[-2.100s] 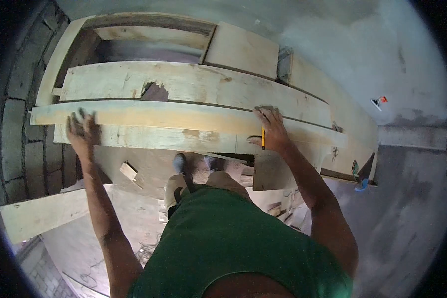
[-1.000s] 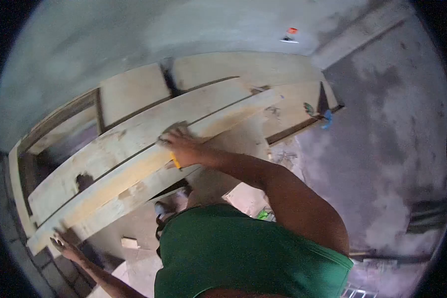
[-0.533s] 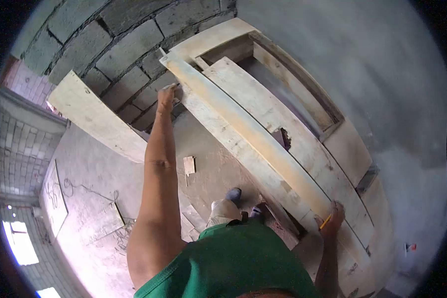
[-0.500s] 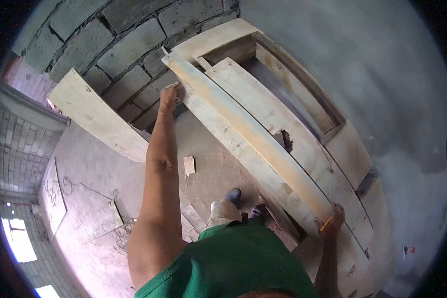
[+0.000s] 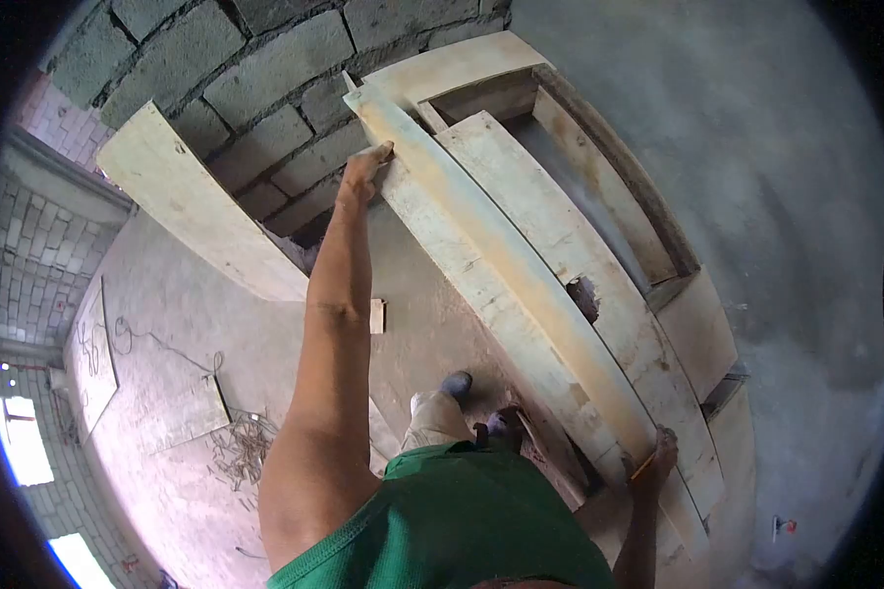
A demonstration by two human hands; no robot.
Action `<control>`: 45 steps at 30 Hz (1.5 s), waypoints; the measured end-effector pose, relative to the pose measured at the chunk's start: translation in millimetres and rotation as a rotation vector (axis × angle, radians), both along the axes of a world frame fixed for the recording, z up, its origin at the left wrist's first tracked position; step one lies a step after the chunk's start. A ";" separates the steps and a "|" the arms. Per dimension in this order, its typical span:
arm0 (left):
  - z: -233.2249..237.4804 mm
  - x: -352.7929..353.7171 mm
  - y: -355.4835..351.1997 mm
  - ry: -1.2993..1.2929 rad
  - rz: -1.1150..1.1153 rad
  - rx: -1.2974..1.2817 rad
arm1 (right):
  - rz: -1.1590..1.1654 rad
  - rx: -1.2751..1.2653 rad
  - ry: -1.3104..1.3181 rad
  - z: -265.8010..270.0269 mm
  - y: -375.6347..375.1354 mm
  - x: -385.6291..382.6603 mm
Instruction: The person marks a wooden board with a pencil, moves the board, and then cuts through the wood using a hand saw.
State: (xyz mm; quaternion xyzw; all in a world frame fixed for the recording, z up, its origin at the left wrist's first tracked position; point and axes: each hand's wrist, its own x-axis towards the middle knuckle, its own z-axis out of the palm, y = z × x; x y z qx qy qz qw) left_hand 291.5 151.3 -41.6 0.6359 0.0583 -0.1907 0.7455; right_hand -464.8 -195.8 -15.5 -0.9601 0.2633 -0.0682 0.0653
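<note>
A long narrow wooden board [image 5: 525, 285] with a yellowish stain runs diagonally over a wider pale plank structure. Near its upper end, my left hand [image 5: 366, 167] is closed on the board's left edge, the thumb on top and the other fingers partly hidden. Lower right, my right hand [image 5: 661, 455] lies at the board's near end with a yellow pencil [image 5: 642, 467] between its fingers. Beside the board, a whitish plank [image 5: 521, 201] has a jagged dark hole [image 5: 584, 296].
A recessed wooden frame [image 5: 599, 182] stands against the grey plastered wall [image 5: 786, 196]. Bare blocks [image 5: 275, 74] form the other wall. A pale panel [image 5: 196, 211] leans at left. Wood scraps [image 5: 241, 452] and a cable [image 5: 167, 355] lie on the concrete floor [image 5: 157, 393].
The view has shifted slightly, so the board's upper end appears further right and up. My left hand keeps its place near that end, its thumb now showing on top. The pencil stays in my right hand.
</note>
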 end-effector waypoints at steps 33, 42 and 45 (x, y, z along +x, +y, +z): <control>-19.9 -161.6 -48.2 -1.844 -0.520 1.012 | -0.040 -0.013 -0.153 13.6 -6.7 -33.3; -10.8 -167.6 -47.8 -1.879 -0.556 1.128 | -0.027 0.007 -0.160 10.3 -7.5 -36.7; -21.9 -168.5 -52.3 -1.587 -0.478 1.025 | -0.063 0.007 -0.089 10.8 -6.2 -37.2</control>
